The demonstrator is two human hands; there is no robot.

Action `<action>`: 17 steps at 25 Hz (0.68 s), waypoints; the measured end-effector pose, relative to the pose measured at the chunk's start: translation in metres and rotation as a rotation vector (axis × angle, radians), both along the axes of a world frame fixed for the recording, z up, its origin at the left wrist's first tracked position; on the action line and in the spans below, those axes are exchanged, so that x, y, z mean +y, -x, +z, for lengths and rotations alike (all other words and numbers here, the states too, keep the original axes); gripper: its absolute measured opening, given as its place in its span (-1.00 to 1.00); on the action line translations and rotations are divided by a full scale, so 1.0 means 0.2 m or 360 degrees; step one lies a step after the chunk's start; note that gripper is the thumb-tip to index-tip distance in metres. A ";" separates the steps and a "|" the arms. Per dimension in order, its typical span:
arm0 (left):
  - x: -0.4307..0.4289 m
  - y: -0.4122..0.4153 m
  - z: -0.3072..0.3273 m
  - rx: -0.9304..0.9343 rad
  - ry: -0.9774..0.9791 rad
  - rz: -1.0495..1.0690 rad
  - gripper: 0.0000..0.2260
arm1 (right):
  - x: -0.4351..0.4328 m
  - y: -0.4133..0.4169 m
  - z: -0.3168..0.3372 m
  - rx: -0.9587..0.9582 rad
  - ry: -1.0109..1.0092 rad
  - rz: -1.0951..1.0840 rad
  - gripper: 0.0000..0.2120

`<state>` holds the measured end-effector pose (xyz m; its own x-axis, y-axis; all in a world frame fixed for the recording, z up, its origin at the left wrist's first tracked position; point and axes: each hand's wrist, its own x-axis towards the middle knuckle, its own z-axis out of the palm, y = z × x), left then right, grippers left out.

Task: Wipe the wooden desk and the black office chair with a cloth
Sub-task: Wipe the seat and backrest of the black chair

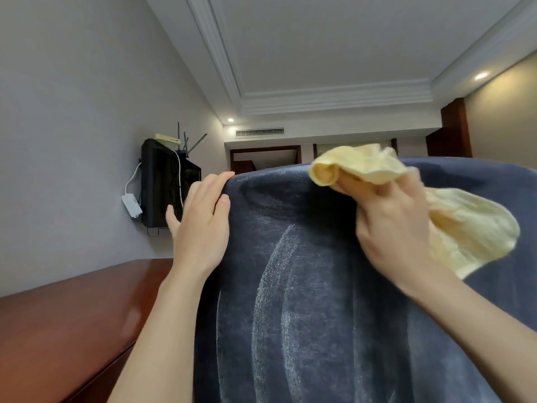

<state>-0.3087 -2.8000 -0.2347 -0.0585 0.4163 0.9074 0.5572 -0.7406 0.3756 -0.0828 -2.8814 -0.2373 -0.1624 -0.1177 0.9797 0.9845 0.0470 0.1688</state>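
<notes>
The dark leather backrest of the office chair fills the lower middle of the view, with pale wet streaks across it. My right hand grips a bunched pale yellow cloth and presses it against the top right of the backrest; part of the cloth sticks up over the chair's top edge. My left hand lies flat with straight fingers on the backrest's upper left edge. The reddish-brown wooden desk lies at the lower left, beside the chair.
A black wall-mounted television hangs on the grey wall at left, with a router and a yellowish box on top and a white adapter on a cable. A doorway and dark wood cabinetry stand behind the chair.
</notes>
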 end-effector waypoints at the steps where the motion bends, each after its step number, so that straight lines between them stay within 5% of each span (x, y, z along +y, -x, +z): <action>1: 0.00 0.00 0.00 0.0010 -0.0007 0.0002 -0.64 | 0.01 0.06 0.03 -0.0103 0.0007 -0.0009 -0.57; 9: -0.10 -0.02 0.01 -0.0006 0.0025 0.0103 -0.66 | 0.16 0.45 -0.01 -0.0404 0.0011 -0.0056 -0.65; 13: -0.15 -0.07 0.03 0.0210 0.0037 0.0100 -0.63 | 0.10 0.10 -0.04 -0.0406 -0.0172 -0.0013 -0.79; 17: -0.20 -0.15 0.03 0.0183 0.0054 0.0096 -0.65 | -0.03 -0.41 -0.12 -0.0088 0.0085 -0.0147 -0.76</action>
<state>-0.2779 -2.8407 -0.2288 0.0195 0.4457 0.8950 0.6410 -0.6925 0.3309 -0.0009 -2.8876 -0.2608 -0.2242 -0.0473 0.9734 0.9743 -0.0331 0.2228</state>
